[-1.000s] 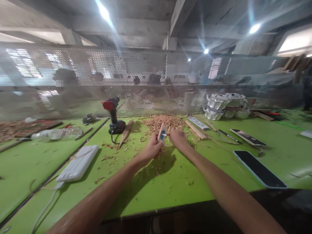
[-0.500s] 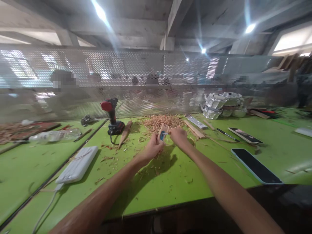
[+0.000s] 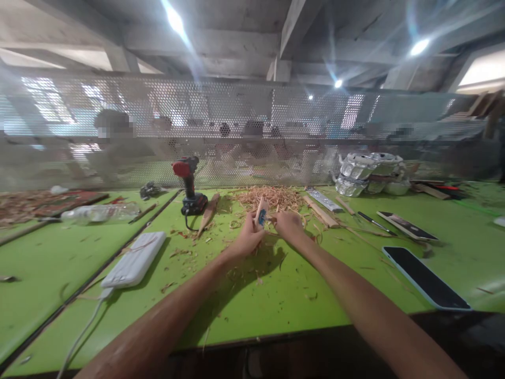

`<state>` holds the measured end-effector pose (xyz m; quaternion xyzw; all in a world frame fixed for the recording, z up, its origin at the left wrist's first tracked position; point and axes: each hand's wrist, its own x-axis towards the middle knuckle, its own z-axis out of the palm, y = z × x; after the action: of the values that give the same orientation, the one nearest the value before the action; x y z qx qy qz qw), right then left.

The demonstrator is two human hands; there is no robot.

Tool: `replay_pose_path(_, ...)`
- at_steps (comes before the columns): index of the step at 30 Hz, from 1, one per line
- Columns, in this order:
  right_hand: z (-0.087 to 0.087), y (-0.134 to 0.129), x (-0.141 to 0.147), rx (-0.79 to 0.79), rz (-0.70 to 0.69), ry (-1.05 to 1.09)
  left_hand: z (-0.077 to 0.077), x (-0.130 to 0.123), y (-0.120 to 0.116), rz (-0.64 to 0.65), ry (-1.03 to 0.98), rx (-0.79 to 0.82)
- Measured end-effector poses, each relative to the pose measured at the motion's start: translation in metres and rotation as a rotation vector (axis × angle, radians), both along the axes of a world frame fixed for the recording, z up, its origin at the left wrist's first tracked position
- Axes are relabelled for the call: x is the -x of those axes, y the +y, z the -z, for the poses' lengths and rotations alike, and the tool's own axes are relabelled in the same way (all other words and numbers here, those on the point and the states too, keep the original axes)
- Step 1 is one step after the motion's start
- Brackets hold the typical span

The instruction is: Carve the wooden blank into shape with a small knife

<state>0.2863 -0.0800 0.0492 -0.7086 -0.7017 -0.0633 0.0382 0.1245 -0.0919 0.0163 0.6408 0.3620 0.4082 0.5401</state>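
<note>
My left hand (image 3: 250,236) is closed around a small pale piece of wood (image 3: 262,205), held tilted up over the middle of the green table. A blue patch marks the face of the wood. Close on its right, my right hand (image 3: 290,226) is closed on a thin, small tool (image 3: 271,219) whose tip points at the blue patch. Fingers cover most of the tool, so its exact kind is unclear. Just behind both hands lies a heap of curled wood shavings (image 3: 272,196).
A red and black cordless drill (image 3: 189,184) stands left, beside a pointed wooden strip (image 3: 208,215). Nearer are a white power bank (image 3: 136,259) and its cable. On the right lie a wooden stick (image 3: 321,211), a pen (image 3: 376,223) and a phone (image 3: 426,277). A perforated screen (image 3: 236,105) rises behind.
The whole view has shifted slightly, so things appear farther right. Both hands stay at the wood; the thin tool's tip has shifted slightly against the blue patch.
</note>
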Motion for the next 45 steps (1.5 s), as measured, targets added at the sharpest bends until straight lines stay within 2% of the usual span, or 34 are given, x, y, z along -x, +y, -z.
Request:
replay_pose_path(3, 0.003, -0.001, -0.002, -0.022, -0.007, 0.003, -0.001, -0.001, -0.003, 0.012, -0.010, -0.002)
replay_pose_path(8, 0.005, 0.006, -0.003, 0.032, 0.010, 0.002, -0.004, -0.003, -0.010, 0.018, 0.055, -0.019)
replay_pose_path(15, -0.006, 0.002, -0.005, 0.119, 0.017, -0.019, -0.013, -0.001, -0.015, 0.052, 0.111, 0.004)
replay_pose_path(24, -0.004, 0.002, -0.007, 0.053, 0.048, -0.037, -0.002, -0.006, -0.005, -0.011, 0.042, -0.059)
replay_pose_path(31, -0.002, 0.008, -0.021, 0.033, 0.089, -0.042, -0.005, -0.002, -0.012, 0.075, 0.089, 0.044)
replay_pose_path(40, 0.002, -0.001, -0.004, 0.018, -0.014, -0.054, -0.013, 0.004, -0.016, 0.071, 0.077, 0.054)
replay_pose_path(45, 0.004, 0.001, -0.010, 0.040, -0.012, -0.057, -0.004, 0.001, -0.013, 0.057, 0.120, 0.020)
